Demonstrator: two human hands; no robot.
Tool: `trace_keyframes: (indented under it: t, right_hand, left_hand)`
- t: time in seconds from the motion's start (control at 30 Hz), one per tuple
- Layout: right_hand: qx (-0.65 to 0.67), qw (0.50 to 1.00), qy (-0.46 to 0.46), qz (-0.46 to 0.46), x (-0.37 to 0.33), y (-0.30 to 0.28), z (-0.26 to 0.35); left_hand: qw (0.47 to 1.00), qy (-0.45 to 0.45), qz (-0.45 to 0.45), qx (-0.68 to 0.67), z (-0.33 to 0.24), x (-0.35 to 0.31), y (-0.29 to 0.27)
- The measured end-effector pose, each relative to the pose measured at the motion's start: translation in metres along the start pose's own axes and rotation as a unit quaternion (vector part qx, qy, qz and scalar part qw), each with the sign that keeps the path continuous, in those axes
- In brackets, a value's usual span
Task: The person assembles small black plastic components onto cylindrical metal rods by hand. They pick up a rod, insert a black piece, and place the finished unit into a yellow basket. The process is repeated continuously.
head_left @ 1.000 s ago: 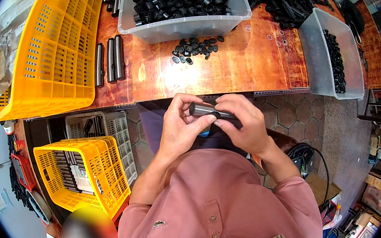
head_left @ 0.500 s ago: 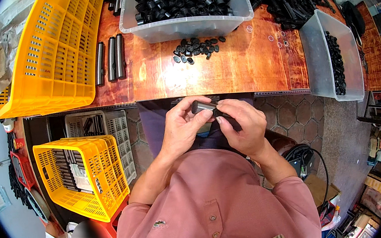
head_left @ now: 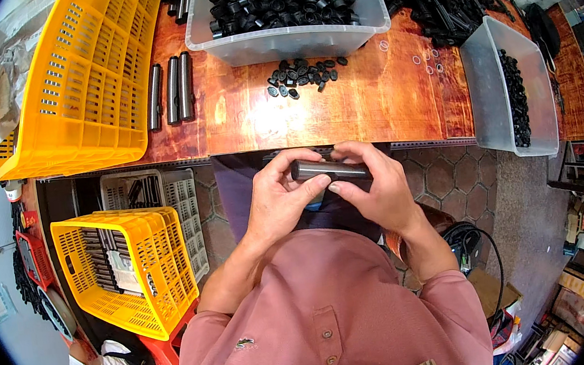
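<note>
The person wears a dusty-pink polo shirt (head_left: 338,323) with short sleeves, a buttoned placket and a small chest emblem (head_left: 244,343).

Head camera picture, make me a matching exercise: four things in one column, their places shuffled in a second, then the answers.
Things:
1. dark tube
2. loose black caps
3. three dark rods
4. small yellow crate

Places:
A. on the floor, left of the person
B. on the bench beside the big yellow crate
C. between the left hand and right hand
D. on the bench before the clear bin

Pairs: 1-C, 2-D, 3-B, 4-A
</note>
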State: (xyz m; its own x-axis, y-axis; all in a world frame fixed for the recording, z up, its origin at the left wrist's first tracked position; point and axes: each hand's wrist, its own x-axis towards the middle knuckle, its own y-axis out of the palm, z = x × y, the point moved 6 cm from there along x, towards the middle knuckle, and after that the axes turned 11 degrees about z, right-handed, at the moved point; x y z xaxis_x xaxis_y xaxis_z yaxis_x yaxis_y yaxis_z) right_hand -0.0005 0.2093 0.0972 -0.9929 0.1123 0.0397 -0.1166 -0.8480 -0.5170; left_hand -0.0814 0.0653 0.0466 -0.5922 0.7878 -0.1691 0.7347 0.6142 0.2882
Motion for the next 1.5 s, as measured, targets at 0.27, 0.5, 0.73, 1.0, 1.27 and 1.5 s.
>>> trace_keyframes:
  t: [0.27, 0.5, 0.73, 1.0, 1.27, 1.5]
  right_hand:
    - [0.021, 0.987, 0.06, 0.146, 0.004, 0.011, -0.014]
    - [0.147, 0.957, 0.162, 0.193, -0.024, 0.04, -0.066]
    - [0.119, 0.961, 0.162, 0.191, -0.023, 0.044, -0.054]
    - [0.189, 0.943, 0.195, 0.191, -0.027, 0.041, -0.069]
    - [0.054, 0.975, 0.164, 0.141, -0.03, 0.044, -0.064]
    - [0.0, 0.973, 0.155, 0.169, -0.029, 0.044, -0.059]
  left_hand:
    - [0.946, 0.05, 0.052, 0.316, -0.02, -0.005, -0.004]
    - [0.919, 0.046, 0.152, 0.362, 0.008, -0.009, -0.006]
    - [0.904, 0.032, 0.22, 0.365, 0.021, -0.014, -0.001]
    - [0.897, 0.071, 0.246, 0.359, 0.016, -0.013, 0.002]
    - [0.883, 0.083, 0.232, 0.399, 0.02, -0.016, 0.004]
    - [0.877, 0.101, 0.236, 0.406, 0.019, -0.015, 0.001]
